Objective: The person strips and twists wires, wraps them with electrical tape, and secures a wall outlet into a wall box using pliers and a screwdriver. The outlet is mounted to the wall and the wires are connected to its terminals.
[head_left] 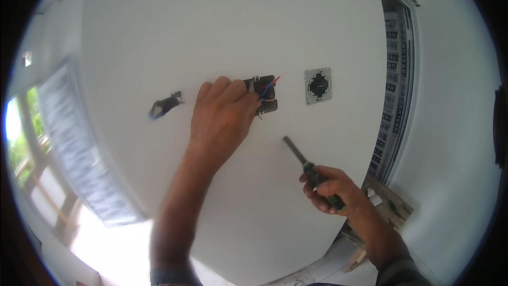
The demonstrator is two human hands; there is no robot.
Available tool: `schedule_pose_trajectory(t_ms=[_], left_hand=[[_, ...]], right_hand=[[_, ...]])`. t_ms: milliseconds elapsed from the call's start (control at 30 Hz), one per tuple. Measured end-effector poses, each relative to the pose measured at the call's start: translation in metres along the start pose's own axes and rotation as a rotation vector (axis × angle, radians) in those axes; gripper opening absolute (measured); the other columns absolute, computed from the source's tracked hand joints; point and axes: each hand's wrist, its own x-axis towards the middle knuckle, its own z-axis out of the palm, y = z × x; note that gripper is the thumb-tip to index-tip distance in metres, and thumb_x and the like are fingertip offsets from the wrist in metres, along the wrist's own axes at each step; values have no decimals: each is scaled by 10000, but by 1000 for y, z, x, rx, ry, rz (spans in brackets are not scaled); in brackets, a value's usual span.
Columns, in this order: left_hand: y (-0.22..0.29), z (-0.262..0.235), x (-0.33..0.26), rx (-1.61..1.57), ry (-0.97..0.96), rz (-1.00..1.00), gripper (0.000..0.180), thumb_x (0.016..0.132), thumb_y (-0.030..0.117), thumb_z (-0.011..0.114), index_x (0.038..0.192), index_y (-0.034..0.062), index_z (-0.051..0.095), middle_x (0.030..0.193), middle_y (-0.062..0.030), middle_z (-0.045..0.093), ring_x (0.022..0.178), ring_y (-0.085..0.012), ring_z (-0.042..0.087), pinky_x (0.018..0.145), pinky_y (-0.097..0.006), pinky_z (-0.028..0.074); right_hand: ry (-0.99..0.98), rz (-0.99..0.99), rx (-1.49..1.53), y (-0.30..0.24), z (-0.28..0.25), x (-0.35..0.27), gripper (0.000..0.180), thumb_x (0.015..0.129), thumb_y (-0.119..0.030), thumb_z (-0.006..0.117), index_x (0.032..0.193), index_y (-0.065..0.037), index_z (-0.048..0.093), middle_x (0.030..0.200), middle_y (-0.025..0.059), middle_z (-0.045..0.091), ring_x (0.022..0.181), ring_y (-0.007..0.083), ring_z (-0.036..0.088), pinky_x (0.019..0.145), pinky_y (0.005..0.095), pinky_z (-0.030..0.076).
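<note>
My left hand (225, 108) is up against a black electrical back box (269, 107) set in the white wall, fingers bent together over its left part. What they grip is hidden behind the hand. Red and blue wires (271, 87) stick out of the box beside my fingertips, with a bare copper end lower down. Below and to the right, my right hand (333, 190) is wrapped round the black and green handle of a screwdriver (295, 150). Its dark shaft points up and left, apart from the box.
A metal-framed socket mount (318, 86) sits in the wall to the right. On the left, a dark cable bundle (165, 106) comes out of a hole. A wrapped door frame (394, 74) stands at right, above a wooden stand (389, 201) with small items. A bright opening lies left.
</note>
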Motion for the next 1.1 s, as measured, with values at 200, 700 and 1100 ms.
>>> schedule_pose_trajectory(t_ms=[200, 700, 1100], left_hand=[[-1, -1, -1, 36, -18, -7, 123, 814, 101, 864, 879, 93, 761, 795, 11, 566, 787, -206, 540, 722, -379, 395], [-6, -4, 1, -67, -6, -14, 116, 811, 94, 858, 901, 75, 788, 830, -5, 584, 834, -208, 563, 775, -372, 436], [-7, -4, 1, -50, -7, -12, 102, 827, 129, 852, 890, 86, 785, 832, 7, 577, 840, -189, 551, 777, -365, 430]], right_hand=[[185, -2, -40, 0, 5, -13, 449, 1020, -202, 565, 1372, 73, 610, 976, 162, 746, 762, 205, 666, 754, 311, 524], [522, -477, -1256, -64, 51, 45, 388, 971, -92, 643, 1354, -30, 646, 644, 139, 627, 507, 294, 599, 550, 397, 468], [516, -551, -1362, -66, 53, 56, 399, 957, -110, 676, 1352, -64, 649, 801, 200, 702, 673, 363, 685, 649, 447, 525]])
